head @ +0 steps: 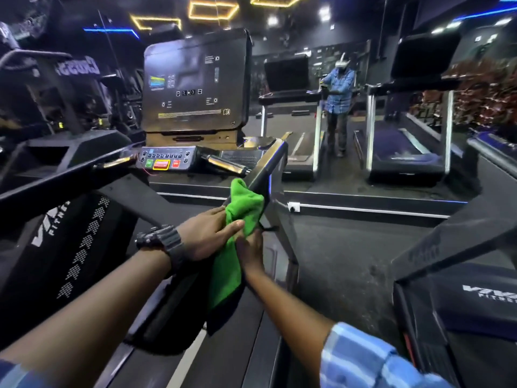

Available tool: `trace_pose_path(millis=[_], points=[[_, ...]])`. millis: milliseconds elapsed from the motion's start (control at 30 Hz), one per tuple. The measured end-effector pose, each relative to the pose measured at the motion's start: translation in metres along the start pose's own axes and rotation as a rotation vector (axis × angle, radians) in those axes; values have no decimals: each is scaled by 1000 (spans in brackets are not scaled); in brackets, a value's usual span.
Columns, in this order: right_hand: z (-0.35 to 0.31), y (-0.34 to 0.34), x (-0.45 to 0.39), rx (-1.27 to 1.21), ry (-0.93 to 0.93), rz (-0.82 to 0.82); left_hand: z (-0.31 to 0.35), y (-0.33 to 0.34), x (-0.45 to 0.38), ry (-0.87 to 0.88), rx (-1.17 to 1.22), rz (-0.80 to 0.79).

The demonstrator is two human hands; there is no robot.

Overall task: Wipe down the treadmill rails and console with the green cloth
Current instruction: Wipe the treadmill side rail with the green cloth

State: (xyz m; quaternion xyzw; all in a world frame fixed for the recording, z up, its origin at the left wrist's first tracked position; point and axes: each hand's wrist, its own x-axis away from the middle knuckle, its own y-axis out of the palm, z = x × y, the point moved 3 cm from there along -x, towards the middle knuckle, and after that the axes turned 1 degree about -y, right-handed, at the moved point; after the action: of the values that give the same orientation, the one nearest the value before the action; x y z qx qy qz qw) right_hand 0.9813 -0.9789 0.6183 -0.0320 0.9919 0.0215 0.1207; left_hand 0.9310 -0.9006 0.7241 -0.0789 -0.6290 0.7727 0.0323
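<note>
**Both hands on the green cloth at the right rail**

The left hand point(208, 236) lies over the green cloth point(237, 217), fingers stretched forward and thumb pressing into the fabric, so it grips the cloth rather than hanging loose. A dark wristwatch point(163, 240) sits on that wrist. The right hand point(251, 253) comes up from below and to the right, its fingers closed on the same cloth from the other side; the two hands meet on it, almost touching. A blue checked sleeve point(363, 362) covers the right forearm near the bottom edge.

The cloth is bunched on top of the right rail point(268, 166) just ahead of the fingers, and its lower part hangs down between the hands, the hanging end falling into shadow so its edge is hard to tell.

Following the rail forward from the hands, it runs up to the console point(195, 79), a dark upright panel with small pale markings. Below it, ahead and to the left of the hands, is a control panel point(165, 159) with a green button, a yellow-framed red one and another red one. A metal grip bar point(226, 163) sticks out between that panel and the rail. The left rail point(56, 183) runs well off to the left of the left hand.

Far ahead and to the right, another person point(338, 105) in a blue shirt stands between two more treadmills point(405, 152).
</note>
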Motion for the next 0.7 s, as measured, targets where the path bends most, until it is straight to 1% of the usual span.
trace_pose_path(millis=[33, 100, 200, 233, 300, 367, 400, 467, 500, 567, 600, 667, 700], points=[[-4, -4, -27, 38, -36, -40, -1, -1, -9, -16, 8, 11], [-9, -15, -75, 67, -23, -91, -6, 0, -21, -65, 21, 10], [28, -27, -127, 80, 146, -65, -12, 6, -33, -114, -49, 42], [39, -26, -127, 78, 180, -55, -10, 5, -32, -124, -71, 65], [52, -20, -100, 29, 200, -37, -10, 5, -32, -128, -94, 93], [41, -16, -64, 2, 157, -50, -7, 3, -33, -140, -107, 99], [34, -16, -61, 4, 105, -44, -5, 2, -34, -138, -113, 106], [20, -16, -87, 29, -61, -47, -5, 4, -35, -155, -124, 105], [13, -17, -107, 64, -156, -81, -5, 4, -34, -153, -129, 106], [7, -22, -154, 175, -261, -140, -4, 3, -34, -153, -139, 105], [10, -23, -175, 199, -241, -155, -2, 4, -34, -158, -146, 108], [25, -30, -203, 182, -49, -102, 0, 4, -32, -182, -155, 108], [34, -33, -207, 167, 78, -65, 1, 5, -32, -188, -157, 105]])
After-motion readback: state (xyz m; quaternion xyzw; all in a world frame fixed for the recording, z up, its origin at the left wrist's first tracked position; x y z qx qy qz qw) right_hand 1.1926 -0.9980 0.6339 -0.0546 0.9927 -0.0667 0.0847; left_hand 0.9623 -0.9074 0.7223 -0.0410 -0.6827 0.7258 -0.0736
